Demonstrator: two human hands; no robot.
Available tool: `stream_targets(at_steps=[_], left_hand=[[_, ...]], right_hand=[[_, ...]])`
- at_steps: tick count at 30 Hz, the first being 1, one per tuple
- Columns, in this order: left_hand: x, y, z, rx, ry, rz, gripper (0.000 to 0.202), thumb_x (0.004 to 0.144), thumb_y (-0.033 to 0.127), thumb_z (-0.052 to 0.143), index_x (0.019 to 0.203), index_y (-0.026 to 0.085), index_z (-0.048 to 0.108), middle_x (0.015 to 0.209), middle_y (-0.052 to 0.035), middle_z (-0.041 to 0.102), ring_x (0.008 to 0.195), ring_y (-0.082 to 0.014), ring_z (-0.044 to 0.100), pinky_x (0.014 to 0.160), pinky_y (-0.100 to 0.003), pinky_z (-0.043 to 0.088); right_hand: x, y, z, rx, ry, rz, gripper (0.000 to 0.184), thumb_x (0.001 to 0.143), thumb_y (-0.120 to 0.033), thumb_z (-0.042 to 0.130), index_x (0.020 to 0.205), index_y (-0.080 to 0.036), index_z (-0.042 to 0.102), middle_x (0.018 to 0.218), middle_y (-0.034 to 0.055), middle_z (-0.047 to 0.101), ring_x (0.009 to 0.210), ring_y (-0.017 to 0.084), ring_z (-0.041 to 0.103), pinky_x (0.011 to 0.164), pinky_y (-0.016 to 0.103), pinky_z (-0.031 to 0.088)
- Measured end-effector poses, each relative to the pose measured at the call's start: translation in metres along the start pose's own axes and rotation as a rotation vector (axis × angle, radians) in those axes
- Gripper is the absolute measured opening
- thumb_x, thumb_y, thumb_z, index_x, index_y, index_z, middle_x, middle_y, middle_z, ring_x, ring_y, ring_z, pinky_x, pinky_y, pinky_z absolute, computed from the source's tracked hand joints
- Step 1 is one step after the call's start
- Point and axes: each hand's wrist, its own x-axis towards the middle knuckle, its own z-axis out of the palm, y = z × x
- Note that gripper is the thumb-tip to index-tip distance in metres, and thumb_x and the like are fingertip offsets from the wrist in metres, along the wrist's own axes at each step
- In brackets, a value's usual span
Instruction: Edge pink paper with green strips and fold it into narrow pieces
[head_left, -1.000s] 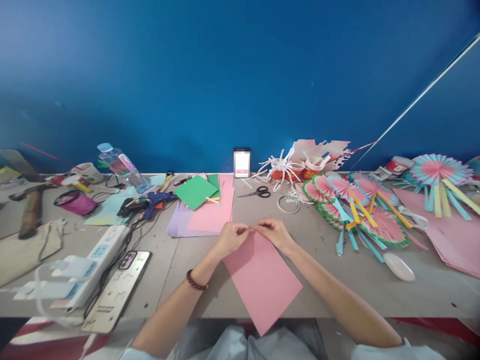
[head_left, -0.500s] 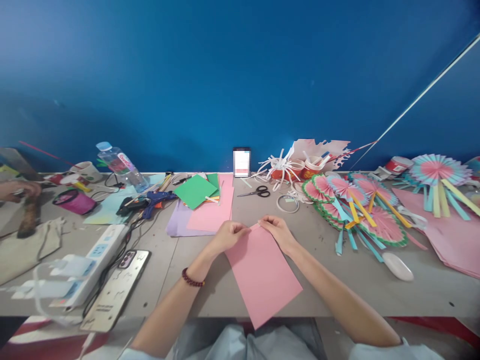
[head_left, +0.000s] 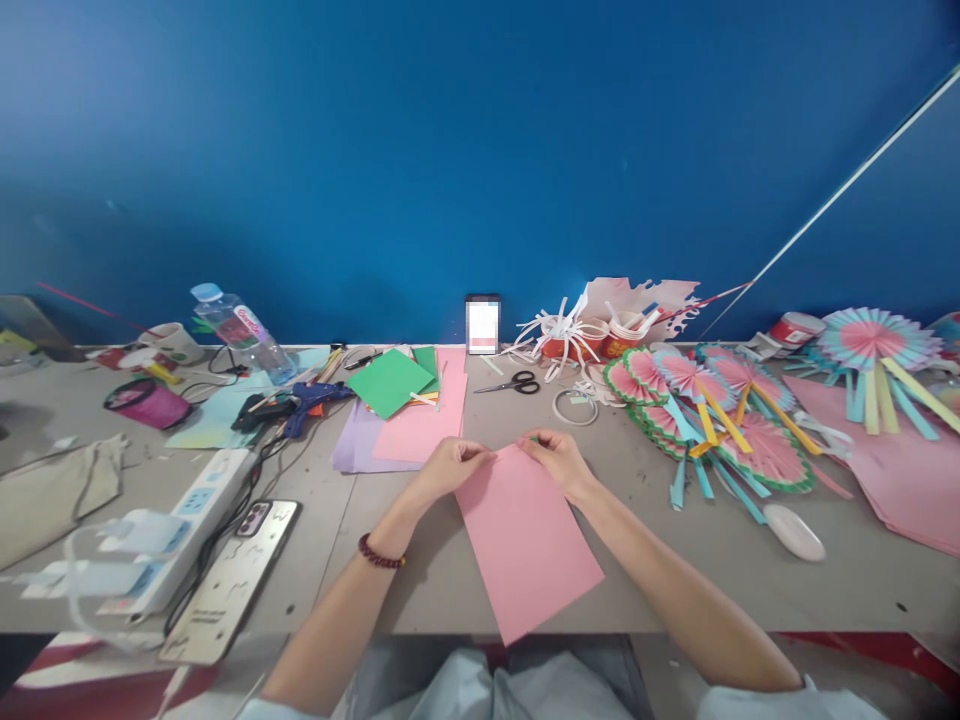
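Note:
A pink paper sheet [head_left: 525,535] lies on the grey table [head_left: 675,560] in front of me, its near corner hanging over the front edge. My left hand [head_left: 448,467] pinches the sheet's far left corner. My right hand [head_left: 556,458] pinches the far right corner. Both hands have their fingers curled closed on the sheet's far edge. A dark bead bracelet [head_left: 379,555] sits on my left wrist.
Coloured paper stack [head_left: 405,410], black scissors [head_left: 514,384], tape ring [head_left: 575,407] and paper cups [head_left: 600,338] lie beyond the hands. Pleated paper fans [head_left: 720,410] fill the right. A power strip [head_left: 187,520], phone [head_left: 236,580], glue gun [head_left: 300,402] and bottle [head_left: 240,335] sit on the left.
Both hands moved slightly away from me, sliding the pink sheet further onto the table and spreading to its far corners. The hammer and another person's hand at far left are gone.

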Motion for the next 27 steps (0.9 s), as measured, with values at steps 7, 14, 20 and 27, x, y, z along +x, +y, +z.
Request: stream_targets(at_steps=[7, 14, 20, 27], left_hand=[[-0.001, 0.004, -0.015, -0.134, 0.065, -0.078, 0.039, 0.067, 0.048, 0.07, 0.084, 0.013, 0.074, 0.089, -0.0086, 0.074, 0.082, -0.0222, 0.064, 0.072, -0.028, 0.047], [0.003, 0.002, -0.015, -0.155, 0.137, -0.075, 0.041, 0.061, 0.05, 0.074, 0.081, 0.014, 0.075, 0.084, -0.0074, 0.074, 0.079, -0.0211, 0.064, 0.071, -0.028, 0.047], [0.005, 0.0, -0.011, -0.184, 0.237, -0.057, 0.038, 0.06, 0.048, 0.075, 0.078, 0.014, 0.074, 0.083, -0.0081, 0.074, 0.077, -0.0206, 0.065, 0.071, -0.029, 0.048], [0.01, -0.01, -0.006, -0.227, 0.294, -0.074, 0.033, 0.062, 0.042, 0.075, 0.081, 0.015, 0.074, 0.085, -0.0063, 0.074, 0.078, -0.0186, 0.064, 0.071, -0.026, 0.047]], right_hand=[[0.003, -0.004, -0.007, 0.099, 0.064, 0.037, 0.042, 0.048, -0.05, 0.081, 0.067, -0.015, 0.07, 0.055, -0.0025, 0.06, 0.05, 0.01, 0.047, 0.05, 0.023, 0.035], [0.008, -0.002, -0.015, 0.123, -0.034, 0.082, 0.041, 0.052, -0.049, 0.081, 0.075, -0.015, 0.074, 0.065, 0.0011, 0.069, 0.056, 0.013, 0.056, 0.055, 0.025, 0.04], [0.01, -0.001, -0.015, 0.122, -0.033, 0.06, 0.039, 0.053, -0.047, 0.081, 0.074, -0.015, 0.075, 0.063, 0.0011, 0.069, 0.058, 0.013, 0.057, 0.058, 0.026, 0.041], [0.009, 0.001, -0.009, 0.119, 0.121, 0.039, 0.04, 0.047, -0.049, 0.081, 0.067, -0.015, 0.072, 0.055, -0.0012, 0.064, 0.051, 0.011, 0.05, 0.051, 0.025, 0.035]])
